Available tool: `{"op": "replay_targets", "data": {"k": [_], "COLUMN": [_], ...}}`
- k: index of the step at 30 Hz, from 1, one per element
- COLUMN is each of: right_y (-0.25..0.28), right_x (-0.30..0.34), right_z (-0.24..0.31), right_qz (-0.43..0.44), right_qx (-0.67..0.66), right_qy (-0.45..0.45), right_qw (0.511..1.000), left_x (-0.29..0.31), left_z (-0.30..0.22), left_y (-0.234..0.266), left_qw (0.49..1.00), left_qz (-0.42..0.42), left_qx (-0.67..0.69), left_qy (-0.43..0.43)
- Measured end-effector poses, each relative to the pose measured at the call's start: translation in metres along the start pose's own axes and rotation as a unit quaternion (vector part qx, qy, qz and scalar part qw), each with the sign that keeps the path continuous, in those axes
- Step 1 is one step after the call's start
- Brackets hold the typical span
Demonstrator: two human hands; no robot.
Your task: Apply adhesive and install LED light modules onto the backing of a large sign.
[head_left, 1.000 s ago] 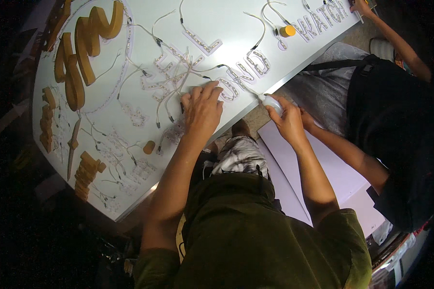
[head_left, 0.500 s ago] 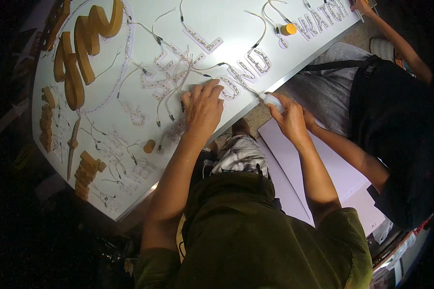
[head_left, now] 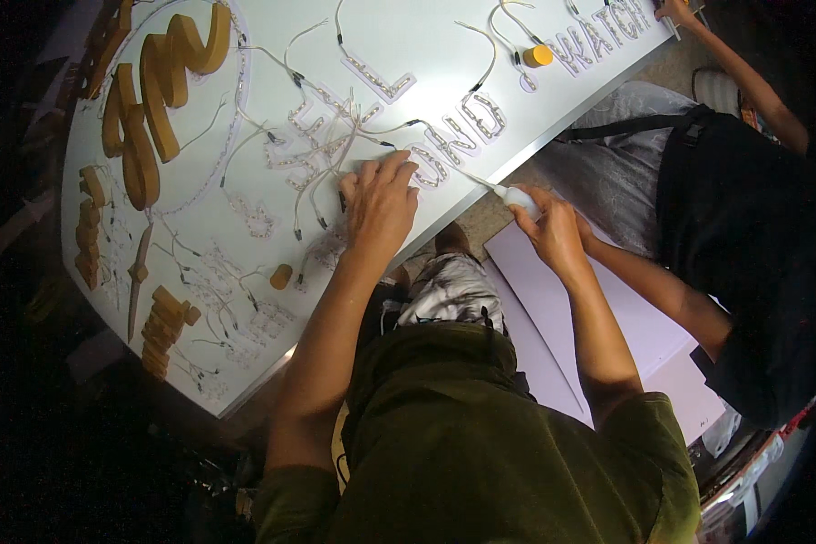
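Note:
My right hand (head_left: 558,234) is closed round a small white squeeze bottle (head_left: 523,201) just past the table's near edge. The bottle's thin nozzle points left and up, towards a row of clear letter-shaped pieces (head_left: 485,118) fitted with small light strips. My left hand (head_left: 381,207) lies palm down on the white table (head_left: 444,45), its fingers extended. Its fingertips rest against the rounded letter piece (head_left: 428,169) at the near end of that row. Thin wires with black sleeves (head_left: 323,220) run beside this hand and partly under it.
Gold-coloured letter shells (head_left: 159,127) stand at the table's left, near a narrow pointed piece (head_left: 138,272). Two yellow cylinders (head_left: 538,56) sit among wired letters. To my right is a co-worker in black, one hand (head_left: 675,13) at the far table corner. White panels (head_left: 553,299) lean below.
My right hand and the squeeze bottle have shifted slightly right and down, away from the letters, showing more of the nozzle. My left hand has barely moved.

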State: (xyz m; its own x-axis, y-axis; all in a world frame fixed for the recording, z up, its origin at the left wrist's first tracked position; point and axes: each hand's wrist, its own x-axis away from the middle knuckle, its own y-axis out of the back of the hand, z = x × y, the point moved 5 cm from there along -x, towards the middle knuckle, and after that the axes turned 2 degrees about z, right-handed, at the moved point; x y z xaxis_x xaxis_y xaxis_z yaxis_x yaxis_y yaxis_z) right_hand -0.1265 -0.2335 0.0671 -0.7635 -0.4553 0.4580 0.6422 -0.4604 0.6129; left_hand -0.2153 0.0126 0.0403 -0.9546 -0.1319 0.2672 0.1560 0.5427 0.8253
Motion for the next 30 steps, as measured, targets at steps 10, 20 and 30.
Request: {"op": "replay_targets", "data": {"k": [10, 20, 30], "right_y": [0.0, -0.039, -0.051], "right_x": [0.024, 0.038, 0.028], "right_z": [-0.014, 0.022, 0.03], "right_qz": [0.006, -0.094, -0.11], "right_qx": [-0.108, -0.117, -0.095], "right_qy": [-0.102, -0.061, -0.053], "right_qw": [0.989, 0.987, 0.988], "left_x": [-0.003, -0.014, -0.012], "left_z": [0.006, 0.022, 0.03], "left_y": [0.005, 0.013, 0.01], "left_qw": [0.999, 0.994, 0.991], "left_qz": [-0.017, 0.045, 0.048], "left_qx": [0.009, 0.006, -0.001], "left_qy": [-0.032, -0.097, -0.129]}}
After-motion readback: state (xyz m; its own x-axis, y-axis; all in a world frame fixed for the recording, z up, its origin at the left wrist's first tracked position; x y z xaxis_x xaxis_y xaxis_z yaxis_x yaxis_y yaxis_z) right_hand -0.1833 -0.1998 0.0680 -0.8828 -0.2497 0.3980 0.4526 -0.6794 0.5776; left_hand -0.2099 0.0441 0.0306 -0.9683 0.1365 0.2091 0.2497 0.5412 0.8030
